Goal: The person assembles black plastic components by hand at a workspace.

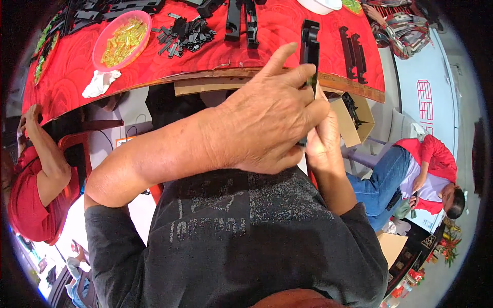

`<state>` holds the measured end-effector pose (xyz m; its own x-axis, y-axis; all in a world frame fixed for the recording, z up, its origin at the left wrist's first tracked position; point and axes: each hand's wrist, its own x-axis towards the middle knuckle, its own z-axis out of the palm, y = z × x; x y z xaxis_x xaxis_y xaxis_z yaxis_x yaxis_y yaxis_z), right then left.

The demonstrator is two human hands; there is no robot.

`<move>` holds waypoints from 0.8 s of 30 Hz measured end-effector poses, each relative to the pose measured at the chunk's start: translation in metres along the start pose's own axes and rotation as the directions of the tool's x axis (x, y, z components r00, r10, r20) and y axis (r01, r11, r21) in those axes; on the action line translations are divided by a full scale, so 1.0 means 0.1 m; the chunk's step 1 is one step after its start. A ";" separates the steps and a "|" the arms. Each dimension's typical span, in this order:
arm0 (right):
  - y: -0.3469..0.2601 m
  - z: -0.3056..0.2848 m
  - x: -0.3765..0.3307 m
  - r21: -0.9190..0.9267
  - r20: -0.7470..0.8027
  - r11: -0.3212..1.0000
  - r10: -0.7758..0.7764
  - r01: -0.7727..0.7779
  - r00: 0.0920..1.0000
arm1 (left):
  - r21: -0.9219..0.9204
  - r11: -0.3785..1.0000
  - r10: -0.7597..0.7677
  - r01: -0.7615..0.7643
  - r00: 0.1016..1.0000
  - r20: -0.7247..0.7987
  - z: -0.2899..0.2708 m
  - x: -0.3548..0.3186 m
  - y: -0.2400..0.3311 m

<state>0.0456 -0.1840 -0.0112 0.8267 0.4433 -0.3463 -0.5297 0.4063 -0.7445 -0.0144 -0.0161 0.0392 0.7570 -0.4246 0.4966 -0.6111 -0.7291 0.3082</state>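
A long black plastic housing [310, 42] stands up between my hands, its slotted end reaching over the table edge. My left hand [267, 115] lies across it with the fingers curled round its side, one finger stretched away to the upper left. Behind and to the right, my right hand [324, 131] grips the lower part of the same housing. The left hand hides most of that lower part and some of the right fingers.
On the red-covered table [210, 60] are a pink bowl [96, 54] of yellow clear pieces, a pile of small black parts [185, 36], a white cloth [101, 83] and more black housings [233, 23]. A cardboard box [345, 126] sits below the edge. Other people sit at left and right.
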 end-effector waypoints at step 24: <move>0.00 0.06 -0.07 -0.052 0.066 0.999 -0.005 0.008 0.998 | -0.067 0.998 0.012 -0.001 0.987 0.162 -0.07 -0.02 0.03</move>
<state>0.0386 -0.1819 -0.0055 0.8151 0.4930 -0.3043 -0.5123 0.3679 -0.7760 -0.0194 -0.0140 0.0448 0.7771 -0.5145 0.3625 -0.6261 -0.6908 0.3616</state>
